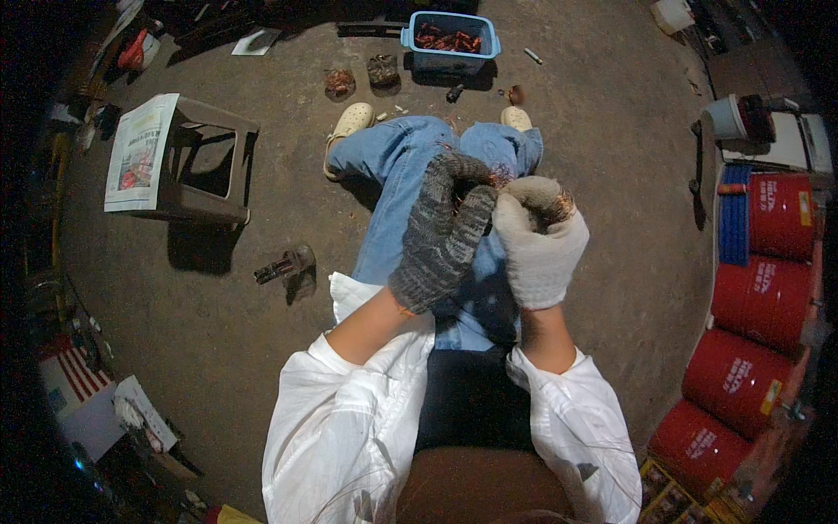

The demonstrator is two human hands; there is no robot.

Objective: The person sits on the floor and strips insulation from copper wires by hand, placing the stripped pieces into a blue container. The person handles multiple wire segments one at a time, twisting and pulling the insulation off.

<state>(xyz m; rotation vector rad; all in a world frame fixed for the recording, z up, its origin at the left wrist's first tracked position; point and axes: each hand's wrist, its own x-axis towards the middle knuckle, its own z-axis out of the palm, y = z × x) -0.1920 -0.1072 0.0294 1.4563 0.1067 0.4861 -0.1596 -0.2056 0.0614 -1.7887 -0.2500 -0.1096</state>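
My left hand point(445, 229), in a dark grey striped knit glove, is closed beside my right hand point(542, 242), which wears a white knit glove. Both are held together above my jeans. Thin copper wire point(501, 173) sticks out between the fingertips of the two gloves, and more copper strands point(563, 204) show within the curled fingers of the white glove. What lies inside the grey glove is mostly hidden. Beyond my feet stands a blue plastic tub point(452, 63) holding reddish copper wire pieces. Two small clear containers, one with copper bits point(339, 82) and one with darker bits point(383, 69), stand left of it.
A plastic stool point(219, 118) with a newspaper sheet point(142, 154) is at the left. A clear container point(298, 260) with dark pieces lies nearer me. Several red drums point(759, 301) line the right side, near a white bucket point(725, 118). A small black object point(454, 93) lies before the tub.
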